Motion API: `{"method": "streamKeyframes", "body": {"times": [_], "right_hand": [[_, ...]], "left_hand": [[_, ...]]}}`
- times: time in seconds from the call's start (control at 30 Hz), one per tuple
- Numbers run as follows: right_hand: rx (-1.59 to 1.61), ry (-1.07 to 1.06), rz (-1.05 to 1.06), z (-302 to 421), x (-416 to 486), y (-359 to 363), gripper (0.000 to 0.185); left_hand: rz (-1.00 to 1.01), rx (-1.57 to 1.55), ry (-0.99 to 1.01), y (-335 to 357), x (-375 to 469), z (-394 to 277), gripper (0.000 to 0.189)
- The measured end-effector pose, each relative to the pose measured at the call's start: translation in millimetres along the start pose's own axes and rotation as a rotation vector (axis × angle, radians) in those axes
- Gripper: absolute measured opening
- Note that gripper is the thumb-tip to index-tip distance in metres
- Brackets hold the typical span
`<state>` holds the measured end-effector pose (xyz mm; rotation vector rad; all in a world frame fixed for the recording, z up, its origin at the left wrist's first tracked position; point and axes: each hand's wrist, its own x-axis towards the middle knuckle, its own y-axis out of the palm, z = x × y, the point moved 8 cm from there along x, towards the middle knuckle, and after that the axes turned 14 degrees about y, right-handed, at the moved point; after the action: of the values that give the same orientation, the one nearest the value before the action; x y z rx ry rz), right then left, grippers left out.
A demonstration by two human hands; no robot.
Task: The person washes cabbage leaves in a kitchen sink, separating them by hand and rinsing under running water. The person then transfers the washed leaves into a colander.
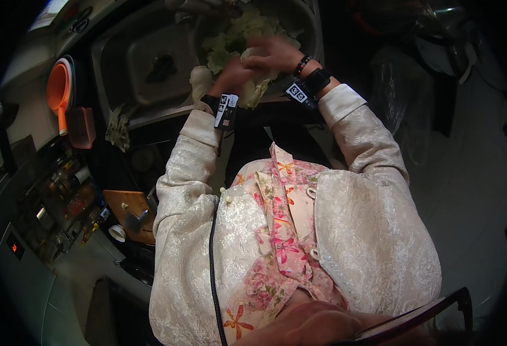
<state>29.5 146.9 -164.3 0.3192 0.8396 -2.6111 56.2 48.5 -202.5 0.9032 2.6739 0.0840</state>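
Note:
Pale green leafy cabbage or lettuce (251, 26) lies in a round basin (307, 30) at the sink's right side. Over the leaves, my left hand (236, 75) and my right hand (275, 54) meet, the right partly above the left. Both are blurred, and their fingertips are hidden among the leaves, so their grip does not show. More leaves (253, 93) hang below my hands at the counter's front edge. A pale, rounded object (201, 80) stands beside my left wrist.
The steel sink bowl (138, 65) to the left holds a dark clump. A crumpled cloth (118, 129) hangs over its front edge. An orange ladle (59, 88), a pink container (81, 127) and scissors (80, 20) are at left. A wooden board (128, 212) lies lower left; clear plastic (387, 95) is at right.

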Motion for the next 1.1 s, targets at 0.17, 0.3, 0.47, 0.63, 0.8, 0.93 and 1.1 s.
{"method": "streamKeyframes", "body": {"times": [0.17,0.3,0.47,0.63,0.8,0.93,1.1], "right_hand": [[0.285,0.185,0.127,-15,10,10,0.052],[0.434,0.321,0.213,-32,15,20,0.046],[0.746,0.511,0.144,-55,7,13,0.049],[0.27,0.658,0.018,-64,6,-20,0.059],[0.229,0.447,0.256,-35,-1,0,0.056],[0.301,0.337,0.216,-25,-5,-3,0.048],[0.298,0.305,0.156,-20,-1,-7,0.059]], "left_hand": [[-0.129,-0.123,0.202,5,-1,-12,0.031],[-0.128,-0.012,0.179,5,-7,-20,0.026],[-0.057,0.252,0.182,5,-5,-25,0.028],[-0.201,0.061,0.178,-4,1,-20,0.044],[-0.084,-0.033,0.243,3,15,-29,0.056],[-0.046,-0.175,0.153,11,9,-29,0.052],[0.018,-0.193,-0.161,8,-7,-1,0.036]]}}
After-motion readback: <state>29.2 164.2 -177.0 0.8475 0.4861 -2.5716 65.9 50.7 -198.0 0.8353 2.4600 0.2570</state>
